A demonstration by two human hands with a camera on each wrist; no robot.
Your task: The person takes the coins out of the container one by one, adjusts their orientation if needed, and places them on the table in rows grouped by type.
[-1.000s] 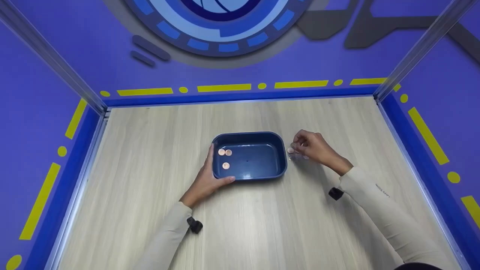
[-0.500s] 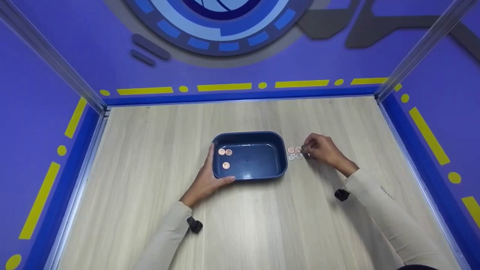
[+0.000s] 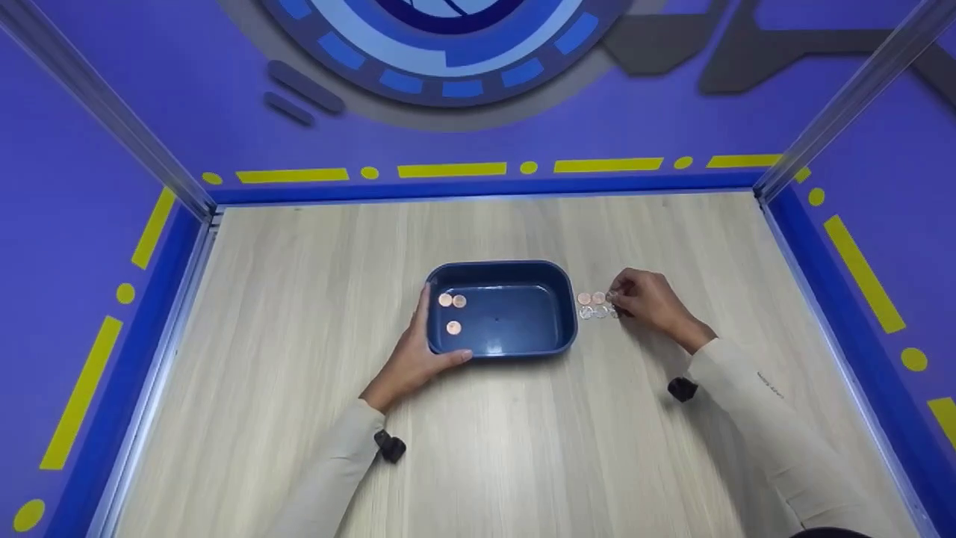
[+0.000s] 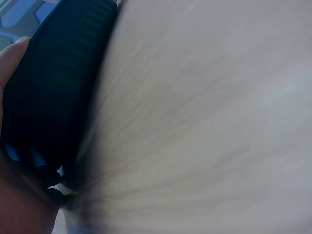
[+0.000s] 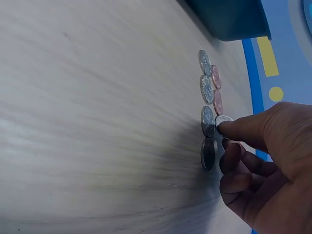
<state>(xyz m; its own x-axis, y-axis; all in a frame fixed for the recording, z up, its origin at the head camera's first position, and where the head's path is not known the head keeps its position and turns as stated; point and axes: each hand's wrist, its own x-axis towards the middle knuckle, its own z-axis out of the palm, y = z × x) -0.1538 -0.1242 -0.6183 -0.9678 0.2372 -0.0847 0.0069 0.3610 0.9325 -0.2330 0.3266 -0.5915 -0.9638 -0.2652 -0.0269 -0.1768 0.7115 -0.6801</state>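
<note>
Since the frame one second ago, the right hand (image 3: pixel 646 302) has slid a little to the right along the desk (image 3: pixel 299 299), away from the blue tray (image 3: pixel 553 288), so the loose coins (image 3: pixel 592 305) now show between them; the left hand (image 3: pixel 412 357) has stayed on the tray. From the head view, the tray stands near the middle of the desk with three copper coins (image 3: pixel 452 309) lying in its left part. The left hand holds the tray's near-left corner, thumb along the front wall and fingers up the left wall, so this grip is closed around the rim. The right hand rests just right of the loose coins, fingers curled, fingertips at the last coin of the row. From the left wrist view, only the dark tray wall (image 4: pixel 53 92) and a fingertip (image 4: pixel 12 56) against it are seen, blurred. From the right wrist view, the coins (image 5: pixel 209 87) lie in two short rows on the desk, silver and copper side by side. The right hand's (image 5: pixel 263 165) index fingertip presses on a silver coin (image 5: pixel 223 120); the other fingers are curled under, a narrow grip that holds nothing fully.
</note>
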